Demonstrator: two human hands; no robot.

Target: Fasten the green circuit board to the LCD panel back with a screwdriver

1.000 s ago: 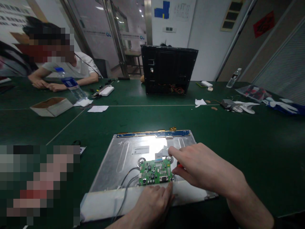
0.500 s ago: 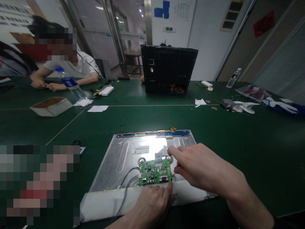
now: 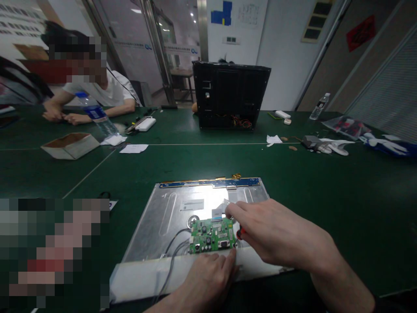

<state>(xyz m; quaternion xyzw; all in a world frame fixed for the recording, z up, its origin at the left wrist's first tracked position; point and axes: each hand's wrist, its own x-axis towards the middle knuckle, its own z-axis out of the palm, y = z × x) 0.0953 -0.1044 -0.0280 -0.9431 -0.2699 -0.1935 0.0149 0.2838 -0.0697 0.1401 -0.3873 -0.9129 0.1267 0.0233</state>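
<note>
A small green circuit board [image 3: 211, 234] with cables lies on the silver metal back of a flat display panel [image 3: 153, 234]. My right hand [image 3: 263, 230] is closed around a red-handled screwdriver [image 3: 240, 232] over the board's right side. Most of the handle is hidden by my fingers, and the thin shaft slants down toward the board's lower right corner. There my left hand [image 3: 208, 278] touches with one outstretched fingertip, beside a screw [image 3: 235, 246]. The rest of that hand rests on the white strip [image 3: 140, 278] along the panel's near edge; its other fingers are partly hidden.
Beyond the panel stands a black monitor housing [image 3: 230, 93] on the green table [image 3: 182, 161]. An open box [image 3: 70, 145], a water bottle [image 3: 97, 115] and paper [image 3: 133, 148] are at left. Gloves [image 3: 332, 146] lie at right. A person [image 3: 112, 87] sits across the table.
My right hand has shifted slightly down and left, and more of the red handle shows. My left hand has stayed in place.
</note>
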